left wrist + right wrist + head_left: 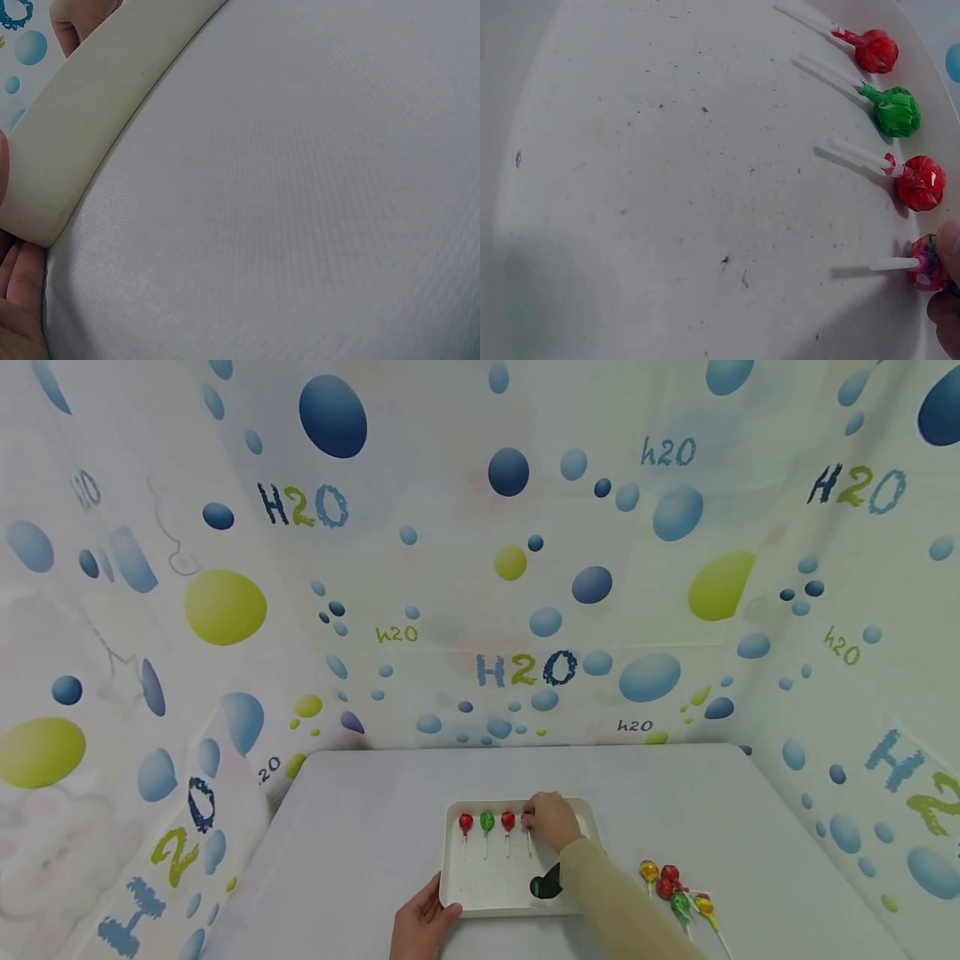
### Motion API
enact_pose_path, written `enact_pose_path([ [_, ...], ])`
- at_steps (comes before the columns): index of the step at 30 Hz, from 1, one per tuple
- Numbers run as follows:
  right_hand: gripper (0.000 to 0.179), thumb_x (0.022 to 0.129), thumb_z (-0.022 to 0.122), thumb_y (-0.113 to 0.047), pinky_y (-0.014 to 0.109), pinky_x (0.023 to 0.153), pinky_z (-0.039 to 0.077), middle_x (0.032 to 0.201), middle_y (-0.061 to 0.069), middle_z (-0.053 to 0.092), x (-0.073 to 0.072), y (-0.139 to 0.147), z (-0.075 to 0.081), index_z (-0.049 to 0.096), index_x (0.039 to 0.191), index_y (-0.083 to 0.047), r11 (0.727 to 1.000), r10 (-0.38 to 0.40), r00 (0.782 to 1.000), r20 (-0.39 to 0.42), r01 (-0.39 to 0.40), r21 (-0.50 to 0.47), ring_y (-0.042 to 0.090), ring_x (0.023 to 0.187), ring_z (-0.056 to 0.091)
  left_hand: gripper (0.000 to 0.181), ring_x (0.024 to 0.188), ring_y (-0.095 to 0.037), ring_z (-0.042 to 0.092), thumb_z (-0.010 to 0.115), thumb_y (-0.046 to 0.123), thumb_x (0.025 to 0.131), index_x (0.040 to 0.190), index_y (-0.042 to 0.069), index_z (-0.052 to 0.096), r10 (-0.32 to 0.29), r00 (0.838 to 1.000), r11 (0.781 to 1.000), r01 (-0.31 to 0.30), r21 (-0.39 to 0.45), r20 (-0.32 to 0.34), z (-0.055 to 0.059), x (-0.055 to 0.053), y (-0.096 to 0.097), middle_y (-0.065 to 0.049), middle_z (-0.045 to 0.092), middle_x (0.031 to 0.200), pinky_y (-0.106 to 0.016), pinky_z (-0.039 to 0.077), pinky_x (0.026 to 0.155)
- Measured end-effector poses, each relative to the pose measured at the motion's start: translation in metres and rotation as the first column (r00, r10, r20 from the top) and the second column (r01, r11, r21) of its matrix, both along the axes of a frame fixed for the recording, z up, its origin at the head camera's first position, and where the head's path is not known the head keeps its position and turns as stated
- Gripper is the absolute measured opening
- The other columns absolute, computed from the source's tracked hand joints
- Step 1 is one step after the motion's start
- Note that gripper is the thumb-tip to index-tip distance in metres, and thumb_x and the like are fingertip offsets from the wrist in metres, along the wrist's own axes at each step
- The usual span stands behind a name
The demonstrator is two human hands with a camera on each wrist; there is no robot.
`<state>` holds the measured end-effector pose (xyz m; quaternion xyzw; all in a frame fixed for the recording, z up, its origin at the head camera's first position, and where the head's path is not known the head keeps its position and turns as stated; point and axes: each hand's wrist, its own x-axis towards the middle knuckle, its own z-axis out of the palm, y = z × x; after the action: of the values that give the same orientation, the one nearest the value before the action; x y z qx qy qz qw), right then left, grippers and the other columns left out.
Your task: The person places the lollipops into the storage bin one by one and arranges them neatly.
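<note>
A white rectangular tray (480, 910) lies on the table, three lollipops in a row along its far side: red (466, 822), green (487, 821) and red (507, 820), sticks toward the near side. At the right end of that row, my right hand (557, 822) pinches a pinkish-red lollipop (922, 262) by its wrapped head, its white stick pointing the same way as the others. My left hand (423, 922) grips the tray's near left corner, thumb at the rim; in the left wrist view its fingers (26, 281) show below the tray's edge.
Right of the tray, several lollipops lie in a loose pile, among them a yellow-orange one (648, 872), a green one (680, 906) and a yellow-red one (703, 903). A dark device (545, 885) sits at my right wrist. Patterned curtains (450, 568) surround the white table (360, 827).
</note>
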<state>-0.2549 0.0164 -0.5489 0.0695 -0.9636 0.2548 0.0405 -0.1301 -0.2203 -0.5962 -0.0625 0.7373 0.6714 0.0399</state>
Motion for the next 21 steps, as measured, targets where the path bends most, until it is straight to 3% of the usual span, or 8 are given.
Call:
enact_pose_path([
  [7, 0.016, 0.09, 0.078, -0.013, 0.044, 0.087, 0.064, 0.1, 0.01, 0.079, 0.002, 0.021, 0.004, 0.081, 0.102, -0.003, 0.994, 0.018, 0.999, -0.028, -0.021, -0.111, 0.026, 0.096, 0.072, 0.078, 0.139, -0.048, 0.046, 0.083, 0.017, 0.086, 0.145, -0.017, 0.043, 0.018, 1.0, 1.0, -0.018, -0.019, -0.01, -0.003, -0.001, 0.001, -0.038, 0.046, 0.147, -0.028, 0.059, 0.099],
  [13, 0.02, 0.091, 0.077, -0.01, 0.041, 0.088, 0.065, 0.109, 0.009, 0.078, 0.01, 0.059, 0.007, 0.079, 0.11, -0.005, 0.958, -0.011, 1.0, 0.008, 0.013, -0.288, 0.025, 0.101, 0.072, 0.079, 0.139, -0.048, 0.046, 0.083, 0.017, 0.086, 0.145, -0.017, 0.043, 0.021, 1.0, 1.0, -0.021, -0.012, 0.008, -0.004, -0.001, 0.004, -0.038, 0.045, 0.148, -0.028, 0.059, 0.098],
  [21, 0.024, 0.093, 0.074, -0.01, 0.043, 0.091, 0.064, 0.114, 0.01, 0.077, 0.034, 0.134, 0.018, 0.077, 0.116, -0.005, 0.946, -0.069, 0.994, 0.081, 0.091, -0.311, 0.026, 0.104, 0.073, 0.078, 0.14, -0.049, 0.045, 0.083, 0.015, 0.086, 0.145, -0.017, 0.043, 0.037, 0.999, 0.999, -0.036, -0.025, 0.013, -0.004, -0.003, 0.003, -0.038, 0.046, 0.148, -0.027, 0.059, 0.097],
])
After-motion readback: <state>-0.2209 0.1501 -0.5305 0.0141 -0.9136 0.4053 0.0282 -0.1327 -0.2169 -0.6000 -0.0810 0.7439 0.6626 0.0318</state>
